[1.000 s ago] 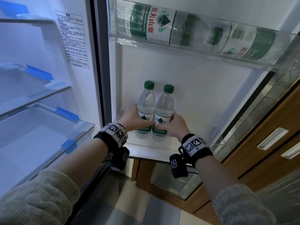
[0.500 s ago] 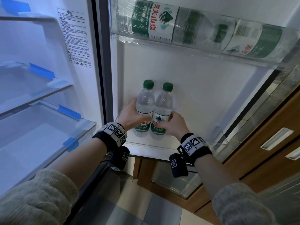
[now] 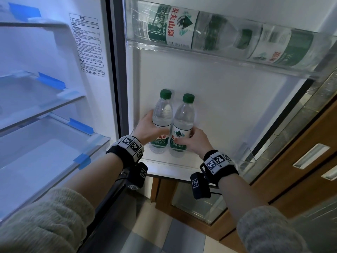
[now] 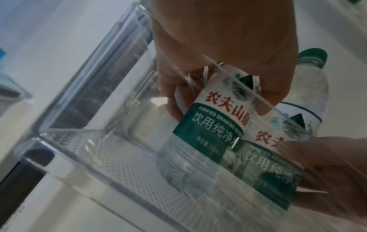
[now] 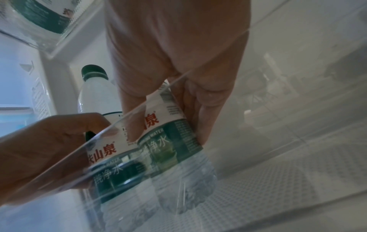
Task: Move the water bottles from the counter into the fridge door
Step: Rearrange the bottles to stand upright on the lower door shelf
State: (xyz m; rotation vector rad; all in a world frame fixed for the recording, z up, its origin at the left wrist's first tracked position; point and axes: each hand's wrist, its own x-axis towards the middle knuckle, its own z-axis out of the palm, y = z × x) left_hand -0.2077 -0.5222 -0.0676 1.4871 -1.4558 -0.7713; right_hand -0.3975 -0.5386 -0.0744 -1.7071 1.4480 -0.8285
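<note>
Grip: left hand (image 3: 148,129) wraps the left bottle (image 3: 161,123) at its label; right hand (image 3: 196,141) clamps the right bottle (image 3: 182,126) likewise.
Place: both stand touching in the lower door bin (image 4: 83,157), bases on its floor.
Handling: likely full, fairly heavy; thin plastic gives under squeeze, label band is the firmest hold.
Axis: upright, green caps (image 3: 188,98) up.

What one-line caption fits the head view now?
Left hand and right hand each grip an upright water bottle, side by side in the lower door bin.
</note>
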